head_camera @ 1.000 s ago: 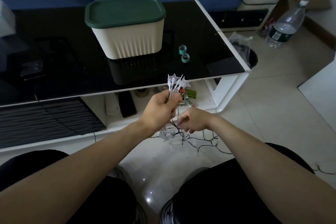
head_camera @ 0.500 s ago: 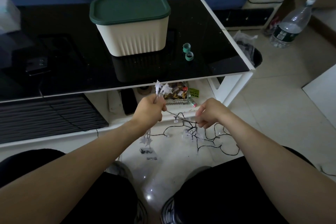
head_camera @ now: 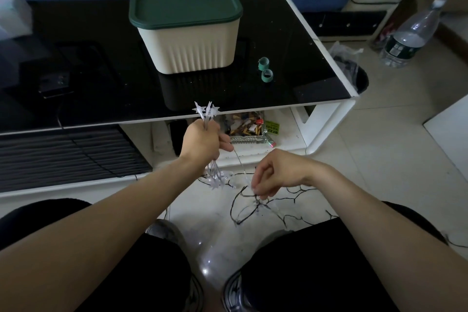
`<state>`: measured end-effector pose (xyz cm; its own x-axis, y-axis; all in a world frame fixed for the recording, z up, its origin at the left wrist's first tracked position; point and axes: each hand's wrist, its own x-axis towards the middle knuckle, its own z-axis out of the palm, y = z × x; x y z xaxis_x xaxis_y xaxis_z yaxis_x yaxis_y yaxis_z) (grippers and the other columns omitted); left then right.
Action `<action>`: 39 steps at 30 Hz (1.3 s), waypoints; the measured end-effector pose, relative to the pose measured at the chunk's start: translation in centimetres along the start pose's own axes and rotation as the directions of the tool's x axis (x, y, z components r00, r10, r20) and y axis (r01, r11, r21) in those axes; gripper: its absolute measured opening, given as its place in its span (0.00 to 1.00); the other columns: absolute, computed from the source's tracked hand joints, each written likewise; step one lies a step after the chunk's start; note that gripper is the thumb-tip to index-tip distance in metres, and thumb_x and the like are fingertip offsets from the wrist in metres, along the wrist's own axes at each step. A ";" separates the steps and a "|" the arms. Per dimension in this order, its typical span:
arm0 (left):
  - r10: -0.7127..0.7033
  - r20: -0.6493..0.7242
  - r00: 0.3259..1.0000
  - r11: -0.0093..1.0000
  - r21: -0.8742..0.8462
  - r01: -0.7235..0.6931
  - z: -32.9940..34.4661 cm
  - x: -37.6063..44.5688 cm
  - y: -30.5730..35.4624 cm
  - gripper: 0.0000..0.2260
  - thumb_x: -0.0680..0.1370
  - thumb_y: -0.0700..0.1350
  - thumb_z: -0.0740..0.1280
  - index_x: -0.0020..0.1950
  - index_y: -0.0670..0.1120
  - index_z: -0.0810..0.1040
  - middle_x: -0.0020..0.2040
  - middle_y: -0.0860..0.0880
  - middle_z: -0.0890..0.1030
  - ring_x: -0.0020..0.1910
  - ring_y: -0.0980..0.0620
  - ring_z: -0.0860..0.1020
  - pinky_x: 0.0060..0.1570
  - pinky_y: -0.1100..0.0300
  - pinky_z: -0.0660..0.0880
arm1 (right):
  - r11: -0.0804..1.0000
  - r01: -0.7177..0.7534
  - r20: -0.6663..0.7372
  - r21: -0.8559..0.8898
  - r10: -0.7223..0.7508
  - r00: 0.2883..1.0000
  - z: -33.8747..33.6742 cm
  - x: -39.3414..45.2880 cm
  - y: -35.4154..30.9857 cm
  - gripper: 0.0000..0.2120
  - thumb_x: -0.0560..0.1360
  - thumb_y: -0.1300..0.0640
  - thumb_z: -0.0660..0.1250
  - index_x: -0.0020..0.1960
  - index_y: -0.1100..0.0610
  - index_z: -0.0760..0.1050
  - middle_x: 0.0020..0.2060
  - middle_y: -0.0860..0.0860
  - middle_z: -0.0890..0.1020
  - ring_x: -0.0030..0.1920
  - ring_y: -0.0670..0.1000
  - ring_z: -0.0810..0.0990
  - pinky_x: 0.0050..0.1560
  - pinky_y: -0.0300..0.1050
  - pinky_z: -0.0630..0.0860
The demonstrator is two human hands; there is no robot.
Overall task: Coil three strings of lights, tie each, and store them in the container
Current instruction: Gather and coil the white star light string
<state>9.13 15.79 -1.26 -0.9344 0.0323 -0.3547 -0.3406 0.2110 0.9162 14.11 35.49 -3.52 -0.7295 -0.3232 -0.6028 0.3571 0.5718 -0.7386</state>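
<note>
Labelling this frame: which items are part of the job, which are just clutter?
Job:
- string of star lights, gripped by left hand, pinched by right hand
- container, lid on
- green ties

Clutter:
- water bottle
- snack tray
- bin

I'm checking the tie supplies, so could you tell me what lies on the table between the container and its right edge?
In the head view, two small green tape rolls lie on the black table, right of the container.
</note>
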 end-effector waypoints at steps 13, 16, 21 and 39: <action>0.031 0.158 0.987 0.992 -0.130 -0.010 0.2 -1.9 1.7 0.09 0.85 0.40 0.55 0.49 0.39 0.72 0.35 0.43 0.85 0.39 0.40 0.85 0.22 0.61 0.66 | 0.928 -0.135 -0.145 -0.347 0.089 0.985 1.5 3.6 2.7 0.19 0.74 0.53 0.75 0.62 0.53 0.73 0.56 0.51 0.81 0.49 0.49 0.80 0.53 0.45 0.77; 0.060 0.208 0.976 0.987 -0.156 -0.027 0.2 -2.3 2.3 0.11 0.86 0.41 0.54 0.48 0.40 0.72 0.35 0.43 0.84 0.36 0.43 0.85 0.21 0.62 0.64 | 0.964 -0.033 -0.117 -0.265 0.002 0.993 2.0 4.8 3.6 0.23 0.75 0.52 0.75 0.66 0.50 0.71 0.55 0.50 0.74 0.47 0.45 0.74 0.49 0.40 0.71; 0.093 0.195 0.976 0.973 -0.226 -0.048 -0.5 -2.1 3.1 0.12 0.86 0.41 0.54 0.46 0.40 0.71 0.33 0.44 0.82 0.30 0.47 0.83 0.19 0.63 0.61 | 0.913 -0.101 -0.206 -0.396 0.019 0.978 2.4 6.8 5.9 0.19 0.78 0.62 0.68 0.68 0.56 0.73 0.53 0.51 0.71 0.53 0.50 0.72 0.52 0.39 0.68; 0.049 0.001 0.999 0.985 -0.164 -0.048 -2.5 -0.5 2.2 0.09 0.85 0.40 0.53 0.52 0.40 0.71 0.39 0.41 0.83 0.33 0.49 0.84 0.20 0.62 0.63 | 0.994 -0.029 -0.180 -0.106 0.010 0.984 3.9 7.3 9.3 0.06 0.76 0.55 0.74 0.45 0.59 0.85 0.38 0.52 0.87 0.39 0.46 0.86 0.50 0.43 0.82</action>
<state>8.55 13.77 1.39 -0.9497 0.0436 -0.3100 -0.3081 0.0457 0.9503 14.34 35.49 -15.95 -0.8190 -0.1763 -0.5460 0.3147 0.6576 -0.6845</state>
